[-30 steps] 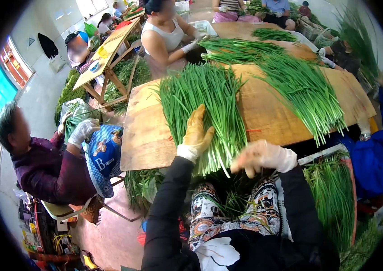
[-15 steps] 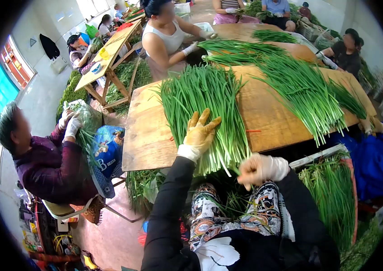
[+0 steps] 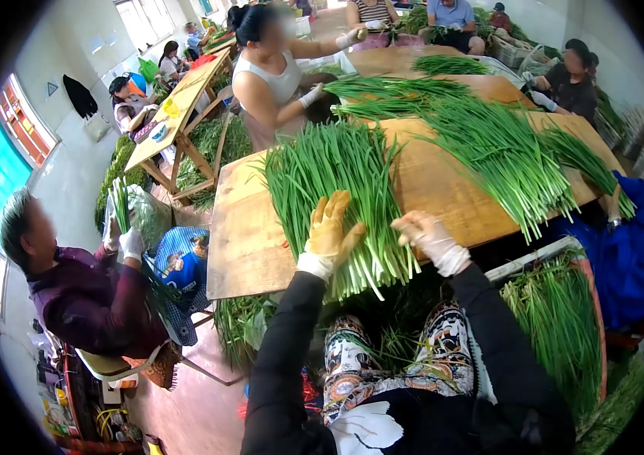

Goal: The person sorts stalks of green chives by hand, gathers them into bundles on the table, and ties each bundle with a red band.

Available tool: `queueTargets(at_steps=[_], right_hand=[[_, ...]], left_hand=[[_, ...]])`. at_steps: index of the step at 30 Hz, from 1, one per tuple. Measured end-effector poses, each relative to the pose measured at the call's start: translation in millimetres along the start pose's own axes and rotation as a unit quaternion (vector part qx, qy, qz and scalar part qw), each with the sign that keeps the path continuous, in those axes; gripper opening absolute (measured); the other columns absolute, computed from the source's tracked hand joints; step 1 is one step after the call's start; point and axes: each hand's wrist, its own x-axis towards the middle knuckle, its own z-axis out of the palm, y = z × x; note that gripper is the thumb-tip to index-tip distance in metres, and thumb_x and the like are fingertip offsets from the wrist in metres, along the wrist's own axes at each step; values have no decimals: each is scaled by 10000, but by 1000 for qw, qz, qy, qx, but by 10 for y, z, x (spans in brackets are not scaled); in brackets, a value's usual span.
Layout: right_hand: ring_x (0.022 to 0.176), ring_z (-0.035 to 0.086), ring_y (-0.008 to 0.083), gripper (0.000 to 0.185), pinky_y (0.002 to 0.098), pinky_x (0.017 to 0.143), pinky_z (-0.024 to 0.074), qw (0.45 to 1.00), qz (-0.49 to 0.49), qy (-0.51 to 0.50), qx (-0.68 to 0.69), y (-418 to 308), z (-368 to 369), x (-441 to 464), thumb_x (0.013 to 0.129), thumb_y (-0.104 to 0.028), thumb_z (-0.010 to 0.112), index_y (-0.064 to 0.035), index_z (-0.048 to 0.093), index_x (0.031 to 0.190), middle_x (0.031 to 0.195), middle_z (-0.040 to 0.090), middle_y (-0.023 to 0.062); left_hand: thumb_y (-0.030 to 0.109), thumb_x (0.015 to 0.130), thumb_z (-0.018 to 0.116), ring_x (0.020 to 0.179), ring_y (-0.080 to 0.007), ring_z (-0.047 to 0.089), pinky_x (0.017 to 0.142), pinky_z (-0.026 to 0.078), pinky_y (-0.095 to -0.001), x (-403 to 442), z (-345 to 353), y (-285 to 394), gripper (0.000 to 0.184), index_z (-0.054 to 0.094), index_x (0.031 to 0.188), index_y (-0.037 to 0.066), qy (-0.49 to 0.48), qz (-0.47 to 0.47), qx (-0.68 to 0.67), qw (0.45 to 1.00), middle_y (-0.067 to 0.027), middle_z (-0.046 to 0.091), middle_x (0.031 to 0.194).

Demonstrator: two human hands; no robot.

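Note:
A broad pile of garlic chives (image 3: 329,171) lies on the wooden table, its pale stem ends toward me over the near edge. My left hand (image 3: 328,231), in a yellow-stained glove, rests flat on the lower stems with the thumb apart. My right hand (image 3: 430,236), in a pale glove, is just right of the pile at the table's near edge. Its fingers are curled together, and whatever may be between them is too small to make out. No red strip shows on the wood beside it.
More chives (image 3: 496,159) spread across the wooden table (image 3: 242,227). A crate of greens (image 3: 553,326) stands at my right. A seated person (image 3: 83,280) holds chives at my left; a person in a white top (image 3: 273,80) works across the table. Other people sit farther back.
My right hand has risen from above my lap to the table edge, where a red strip lay. My left hand stays on the chives, its fingers closer together. The person at left has raised some chives.

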Motion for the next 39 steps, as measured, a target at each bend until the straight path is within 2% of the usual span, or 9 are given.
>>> queueTargets(at_steps=[2,8,13,17,21,24,28,32,39], right_hand=[[560,508,144,450,273,527,413,998,59,-28,17,-181,217,8,765,-486,550,-41,526,700,591,523,52],[577,526,260,511,349,528,417,958,-72,54,-272,-423,466,-15,717,-568,525,-68,489,619,626,527,97],[781,582,293,420,391,690,445,923,80,-151,-346,-455,468,190,752,-448,516,-40,610,783,795,601,154],[715,581,314,333,400,693,449,924,58,-173,-336,-535,564,158,762,-341,482,-32,608,767,745,608,147],[582,577,193,299,348,578,456,946,59,-279,-157,-549,428,-48,786,-310,486,-41,605,736,617,578,100],[471,495,50,394,169,410,368,962,149,-102,205,-136,15,-52,816,-396,525,-9,594,840,703,614,31],[767,560,118,543,234,668,444,967,174,61,173,346,-252,244,813,-481,483,1,513,1060,952,605,120],[1164,362,279,945,329,969,270,985,144,52,84,1036,363,790,714,-701,356,40,205,1282,1267,347,220],[1217,283,335,946,317,988,268,972,214,-8,-96,67,1195,810,747,-593,463,80,93,1299,1311,239,276]], left_hand=[[284,801,518,1230,-353,219,1009,190,-398,-2,-30,58,554,309,1286,121,-12,-14,11,1000,-149,306,1317],[217,796,520,1222,-347,233,1001,216,-400,-29,16,-5,520,331,1274,138,4,-8,9,1000,-131,302,1320],[169,774,527,1212,-354,250,1006,211,-409,-24,29,40,541,325,1273,125,18,0,16,1000,-124,315,1307],[151,790,505,1215,-345,245,998,224,-398,-22,27,58,508,341,1271,148,27,0,21,999,-120,317,1313],[253,817,501,1238,-319,222,1025,166,-403,-24,-11,73,516,321,1290,150,14,-16,13,1000,-117,309,1324],[363,829,483,1245,-283,233,1031,148,-404,-7,-215,20,518,348,1261,110,140,25,-46,989,-139,297,1327],[426,799,518,1233,-291,246,1019,195,-401,-178,-151,-396,660,273,1287,55,217,-135,-152,955,-192,252,1329],[365,733,642,1249,-306,194,1021,205,-397,-20,-137,-190,831,146,1333,75,105,-358,-127,919,-192,188,1354],[508,762,507,1261,-393,126,1016,182,-360,24,71,-333,881,35,1344,43,52,-266,-119,955,-317,85,1338]])
